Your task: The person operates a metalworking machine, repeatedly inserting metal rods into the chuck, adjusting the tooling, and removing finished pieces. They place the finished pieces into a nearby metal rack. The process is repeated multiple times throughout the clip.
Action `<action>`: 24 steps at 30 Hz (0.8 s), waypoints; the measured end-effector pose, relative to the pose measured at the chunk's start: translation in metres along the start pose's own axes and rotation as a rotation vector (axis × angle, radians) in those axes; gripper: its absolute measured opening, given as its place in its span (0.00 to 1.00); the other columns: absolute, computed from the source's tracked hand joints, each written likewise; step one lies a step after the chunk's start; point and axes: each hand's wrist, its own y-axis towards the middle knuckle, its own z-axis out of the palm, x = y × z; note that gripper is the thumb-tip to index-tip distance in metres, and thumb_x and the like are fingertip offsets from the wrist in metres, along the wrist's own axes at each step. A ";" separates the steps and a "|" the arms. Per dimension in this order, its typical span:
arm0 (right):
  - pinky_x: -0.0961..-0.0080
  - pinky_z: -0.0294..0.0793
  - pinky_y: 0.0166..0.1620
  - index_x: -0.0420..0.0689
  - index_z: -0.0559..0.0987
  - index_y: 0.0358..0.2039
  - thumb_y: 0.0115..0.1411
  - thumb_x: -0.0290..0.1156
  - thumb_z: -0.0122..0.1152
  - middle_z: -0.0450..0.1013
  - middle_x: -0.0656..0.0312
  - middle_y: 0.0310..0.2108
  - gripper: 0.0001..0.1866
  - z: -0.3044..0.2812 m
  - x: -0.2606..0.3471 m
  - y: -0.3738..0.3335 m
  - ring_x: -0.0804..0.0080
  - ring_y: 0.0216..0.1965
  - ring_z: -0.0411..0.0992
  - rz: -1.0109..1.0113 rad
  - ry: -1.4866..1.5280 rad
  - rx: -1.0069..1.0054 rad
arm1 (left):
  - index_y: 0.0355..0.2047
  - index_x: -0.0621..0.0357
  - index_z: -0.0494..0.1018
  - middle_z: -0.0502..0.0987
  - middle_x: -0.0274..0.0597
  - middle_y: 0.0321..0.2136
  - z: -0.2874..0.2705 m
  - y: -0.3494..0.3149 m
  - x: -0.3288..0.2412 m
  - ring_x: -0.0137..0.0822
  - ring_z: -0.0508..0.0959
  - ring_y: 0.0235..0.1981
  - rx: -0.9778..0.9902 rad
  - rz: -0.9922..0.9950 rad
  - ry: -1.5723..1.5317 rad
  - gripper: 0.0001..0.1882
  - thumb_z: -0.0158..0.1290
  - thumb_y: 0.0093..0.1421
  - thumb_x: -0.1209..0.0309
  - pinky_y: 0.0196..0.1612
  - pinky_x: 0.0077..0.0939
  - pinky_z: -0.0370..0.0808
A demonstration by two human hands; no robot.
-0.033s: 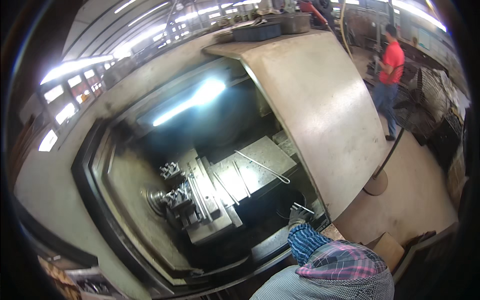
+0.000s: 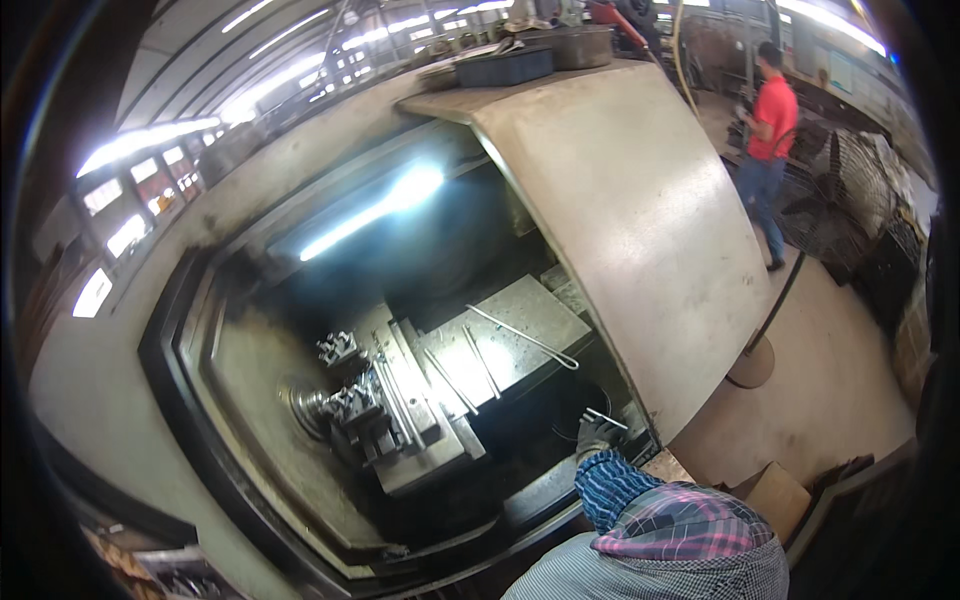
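Note:
My right hand (image 2: 596, 434), in a grey glove with a blue checked sleeve behind it, reaches into the open machine enclosure at its lower right corner. Its fingers are closed on a thin metal rod (image 2: 608, 418) that sticks out to the right. Left of the hand lies the grey tool slide (image 2: 505, 345) with long hooked rods (image 2: 520, 338) resting on it. Further left is the chuck (image 2: 305, 408) with clamped tool blocks (image 2: 355, 410). My left hand is out of sight.
The beige sliding door (image 2: 640, 230) stands open just right of my hand. A lit tube lamp (image 2: 370, 215) glows inside. A person in a red shirt (image 2: 772, 110) stands far right, near a fan on a round base (image 2: 752, 365). A cardboard box (image 2: 775, 495) sits on the floor.

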 end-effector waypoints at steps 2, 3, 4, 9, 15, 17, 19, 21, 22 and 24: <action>0.38 0.64 0.60 0.53 0.75 0.61 0.70 0.39 0.47 0.68 0.53 0.64 0.21 -0.002 0.016 -0.003 0.46 0.64 0.65 -0.014 0.004 0.045 | 0.54 0.68 0.72 0.72 0.63 0.53 0.019 0.014 -0.004 0.63 0.71 0.55 0.014 0.044 -0.043 0.20 0.55 0.69 0.64 0.58 0.62 0.66; 0.39 0.64 0.60 0.53 0.76 0.60 0.70 0.38 0.47 0.69 0.53 0.63 0.21 -0.004 0.014 0.001 0.47 0.64 0.65 -0.004 0.003 0.068 | 0.55 0.67 0.72 0.72 0.62 0.54 0.033 0.021 -0.008 0.62 0.71 0.55 0.018 0.064 -0.090 0.21 0.56 0.69 0.65 0.58 0.60 0.66; 0.40 0.65 0.59 0.53 0.76 0.60 0.70 0.38 0.48 0.69 0.54 0.63 0.20 -0.007 0.014 0.004 0.48 0.63 0.66 0.007 0.004 0.082 | 0.55 0.67 0.72 0.72 0.61 0.54 0.045 0.027 -0.011 0.61 0.71 0.55 0.018 0.087 -0.134 0.21 0.56 0.69 0.65 0.58 0.59 0.67; 0.44 0.70 0.57 0.53 0.79 0.56 0.69 0.38 0.49 0.73 0.57 0.60 0.18 -0.015 0.024 0.016 0.52 0.61 0.70 0.004 -0.023 0.173 | 0.57 0.65 0.71 0.71 0.57 0.57 0.093 0.045 -0.006 0.56 0.72 0.57 0.015 0.182 -0.328 0.21 0.57 0.68 0.67 0.60 0.52 0.69; 0.64 0.79 0.47 0.55 0.88 0.41 0.65 0.36 0.56 0.83 0.65 0.46 0.12 -0.003 0.037 0.017 0.63 0.50 0.80 -0.261 -0.285 0.085 | 0.60 0.64 0.71 0.70 0.52 0.61 0.140 0.049 0.010 0.50 0.73 0.59 0.105 0.274 -0.626 0.23 0.58 0.67 0.69 0.61 0.43 0.71; 0.64 0.78 0.50 0.52 0.87 0.43 0.66 0.36 0.52 0.82 0.58 0.48 0.15 0.014 0.024 0.030 0.61 0.52 0.79 -0.049 -0.116 0.184 | 0.61 0.63 0.71 0.70 0.50 0.62 0.171 0.050 -0.018 0.48 0.73 0.60 0.225 0.213 -0.881 0.24 0.58 0.66 0.69 0.62 0.40 0.72; 0.56 0.76 0.56 0.50 0.83 0.49 0.67 0.34 0.51 0.79 0.53 0.53 0.16 0.037 0.017 0.030 0.52 0.58 0.75 0.044 0.498 0.057 | 0.55 0.62 0.75 0.75 0.56 0.57 0.195 0.046 -0.056 0.55 0.74 0.58 0.371 -0.016 -1.223 0.21 0.60 0.64 0.68 0.64 0.46 0.68; 0.54 0.73 0.60 0.47 0.78 0.55 0.66 0.35 0.50 0.76 0.48 0.55 0.19 -0.060 0.049 -0.030 0.47 0.59 0.72 0.113 0.471 0.167 | 0.52 0.56 0.78 0.76 0.52 0.55 0.223 0.044 -0.074 0.50 0.75 0.58 0.396 0.242 -1.169 0.18 0.62 0.62 0.67 0.62 0.44 0.71; 0.54 0.71 0.61 0.44 0.76 0.57 0.63 0.33 0.50 0.73 0.45 0.58 0.22 -0.096 0.055 -0.052 0.47 0.60 0.71 0.093 0.475 0.272 | 0.51 0.54 0.79 0.77 0.51 0.54 0.229 0.040 -0.087 0.49 0.75 0.58 0.425 0.234 -1.098 0.18 0.62 0.62 0.64 0.63 0.42 0.70; 0.53 0.69 0.62 0.42 0.75 0.57 0.57 0.29 0.51 0.72 0.43 0.57 0.26 -0.063 0.026 -0.066 0.43 0.58 0.72 0.083 0.640 0.083 | 0.50 0.51 0.79 0.78 0.48 0.52 0.244 0.036 -0.138 0.47 0.75 0.58 0.442 0.290 -1.127 0.20 0.62 0.61 0.58 0.64 0.43 0.68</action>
